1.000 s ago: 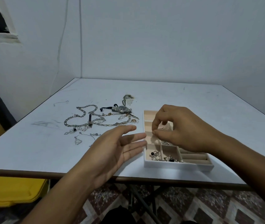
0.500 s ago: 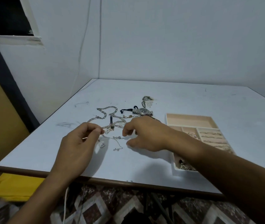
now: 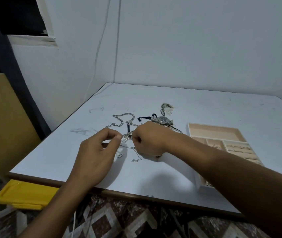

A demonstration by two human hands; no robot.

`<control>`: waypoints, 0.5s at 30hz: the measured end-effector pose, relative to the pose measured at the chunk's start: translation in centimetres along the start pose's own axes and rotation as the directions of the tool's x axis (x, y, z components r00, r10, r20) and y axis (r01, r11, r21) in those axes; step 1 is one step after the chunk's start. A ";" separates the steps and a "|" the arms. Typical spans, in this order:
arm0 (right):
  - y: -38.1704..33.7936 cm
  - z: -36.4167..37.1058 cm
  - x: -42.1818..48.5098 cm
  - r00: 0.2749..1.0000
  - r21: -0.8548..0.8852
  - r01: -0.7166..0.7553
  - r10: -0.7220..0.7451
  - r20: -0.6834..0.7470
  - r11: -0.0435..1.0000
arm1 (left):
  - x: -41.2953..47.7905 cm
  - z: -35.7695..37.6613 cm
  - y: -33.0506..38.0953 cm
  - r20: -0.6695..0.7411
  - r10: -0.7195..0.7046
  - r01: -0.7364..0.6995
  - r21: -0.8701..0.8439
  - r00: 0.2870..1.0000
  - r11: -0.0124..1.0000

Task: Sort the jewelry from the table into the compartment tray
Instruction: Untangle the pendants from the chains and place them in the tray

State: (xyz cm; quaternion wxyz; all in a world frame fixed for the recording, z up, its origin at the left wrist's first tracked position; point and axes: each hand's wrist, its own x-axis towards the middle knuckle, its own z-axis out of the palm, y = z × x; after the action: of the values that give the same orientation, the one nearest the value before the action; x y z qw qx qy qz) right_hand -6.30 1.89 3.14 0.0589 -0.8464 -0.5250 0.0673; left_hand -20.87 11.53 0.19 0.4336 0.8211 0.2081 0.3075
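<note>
Jewelry: tangled silver link chains, a steel-banded wristwatch, a small pearl cluster and a fine chain. All lie loose on the matte white table, left of the compartment tray.
Tray: rectangular, white-walled, beige-lined, rings in its slots.
Left hand and right hand: fingers curled, tips at the pearl cluster; grip cannot be told.

Pale bluish-white walls, thin cable near corner; dark window opening upper left; white table, brown edge; patterned floor; yellow bin below.
</note>
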 end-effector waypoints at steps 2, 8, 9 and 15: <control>0.1 -0.3 -0.1 1.000 -0.015 0.008 -0.008 -0.012 1.000 | 0.2 0.2 0.4 -0.009 -0.016 0.015 -0.059 1.000 0.998; 0.9 -2.0 -1.2 0.996 0.120 0.079 -0.075 -0.041 0.990 | 0.7 1.4 1.5 -0.029 -0.076 0.067 -0.242 0.997 0.968; 1.0 -2.1 -1.4 0.996 0.139 0.083 -0.077 -0.051 0.987 | 0.7 1.7 1.7 -0.028 -0.086 0.076 -0.260 0.996 0.963; 1.7 -4.0 -2.8 0.990 0.236 0.089 -0.059 -0.131 0.968 | 1.2 3.3 2.4 -0.042 -0.136 0.112 -0.361 0.990 0.926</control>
State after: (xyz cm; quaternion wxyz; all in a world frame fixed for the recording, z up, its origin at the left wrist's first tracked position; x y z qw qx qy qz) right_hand -5.37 -1.50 6.90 0.1959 -0.8152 -0.5398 0.0759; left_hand -17.54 9.01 1.14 0.5873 0.7029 0.2145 0.3392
